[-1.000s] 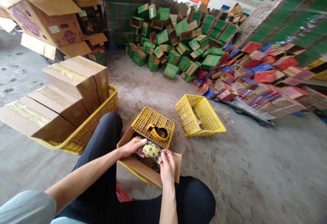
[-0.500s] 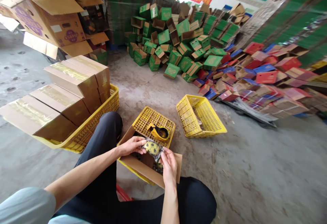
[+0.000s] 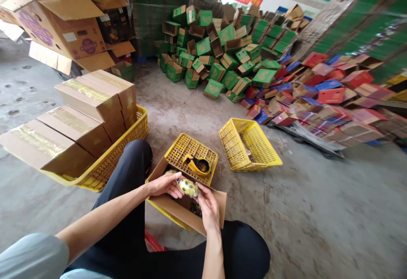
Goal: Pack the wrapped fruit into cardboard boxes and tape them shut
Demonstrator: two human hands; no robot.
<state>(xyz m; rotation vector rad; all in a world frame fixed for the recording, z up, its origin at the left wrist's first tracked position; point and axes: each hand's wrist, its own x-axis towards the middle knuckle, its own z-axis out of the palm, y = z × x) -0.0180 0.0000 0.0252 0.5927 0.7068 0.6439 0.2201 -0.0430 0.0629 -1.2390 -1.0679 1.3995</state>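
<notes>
Since earlier, you're turning the wrapped packet [image 3: 188, 188]. Fingers of your left hand [image 3: 164, 184] and right hand [image 3: 210, 211] are pinching its ends.

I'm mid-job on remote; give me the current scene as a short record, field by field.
Left hand: holds one end of a wrapped item
Right hand: on its other end
Held item: yellow, dark-spotted, over open carton
Front crate: yellow, apparently under the carton, bearing a yellow-and-black tool
Left crate: holds taped cartons
Right crate: yellow, contents unclear
Background: heaped green boxes; red and blue boxes
</notes>
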